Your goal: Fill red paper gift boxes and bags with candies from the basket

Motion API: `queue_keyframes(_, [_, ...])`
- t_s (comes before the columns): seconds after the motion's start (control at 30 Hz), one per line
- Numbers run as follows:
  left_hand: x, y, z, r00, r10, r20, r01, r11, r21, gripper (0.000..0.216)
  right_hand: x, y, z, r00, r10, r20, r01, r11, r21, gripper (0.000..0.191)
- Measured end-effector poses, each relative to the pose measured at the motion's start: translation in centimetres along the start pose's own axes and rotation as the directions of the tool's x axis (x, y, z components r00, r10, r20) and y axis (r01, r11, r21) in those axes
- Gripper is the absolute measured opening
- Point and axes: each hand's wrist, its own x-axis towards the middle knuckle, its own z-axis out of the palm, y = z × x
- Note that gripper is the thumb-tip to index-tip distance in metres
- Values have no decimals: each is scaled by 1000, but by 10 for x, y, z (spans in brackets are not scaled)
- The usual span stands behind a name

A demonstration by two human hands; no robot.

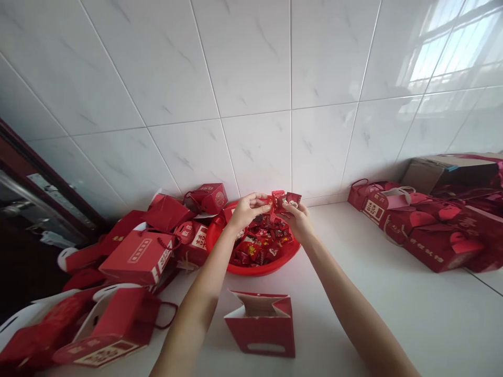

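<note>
A red plastic basin [255, 270] filled with wrapped candies [261, 243] stands near the wall. Over its far part, my right hand [301, 222] is closed on several small wrapped candies [293, 200] in dark red wrappers. My left hand [248, 210] is beside it, thumb and fingers pinched at a red wrapped candy [272, 202]; the fingers partly hide the grip. Between my forearms, in front of the basin, an open-topped red paper gift box [263, 335] stands upright on the white tabletop [334, 314]. Its inside looks pale, and I cannot see its bottom.
Red gift boxes [135, 256] with cord handles are piled at the left. More red gift boxes [424, 230] lie at the right, before a brown cardboard box [436, 170]. A tiled wall [255, 141] runs behind, and a dark door [23, 230] stands at far left.
</note>
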Motion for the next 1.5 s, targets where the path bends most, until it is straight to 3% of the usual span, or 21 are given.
queue_keyframes(0.17, [-41,24,-1,998,39,-42,-40,999,-27,48,-23,-21,16,984,2,180,14,996,-87,36])
queue_keyframes(0.3, [-84,51,-9,993,117,-5,-116,990,82,36,-47,-36,24,935,-14,355,91,975,-202,29])
queue_keyframes(0.47, [-143,81,-32,959,134,251,-190,959,211,31,-74,-57,24,880,-56,471,231,918,-323,24])
queue_keyframes(0.6, [-169,85,-38,893,-3,451,-153,939,309,24,-89,-72,24,834,-29,551,275,887,-370,24])
queue_keyframes(0.7, [-169,76,-33,893,-87,442,-121,899,421,22,-97,-75,26,785,39,618,270,876,-399,23])
queue_keyframes(0.87, [-160,62,-29,910,-137,391,-38,911,410,25,-101,-74,29,704,202,681,285,798,-532,23])
queue_keyframes(1.03, [-158,58,-32,899,-130,418,-8,950,312,51,-100,-76,33,620,274,736,436,659,-613,16])
queue_keyframes(1.2, [-158,58,-33,902,-162,400,26,946,323,54,-97,-70,33,500,363,786,610,497,-617,20])
queue_keyframes(1.4, [-157,56,-35,910,-201,363,52,923,381,61,-92,-68,30,457,417,786,712,358,-604,18])
queue_keyframes(1.5, [-157,54,-35,911,-203,358,61,927,370,64,-92,-68,29,465,432,773,723,318,-613,16])
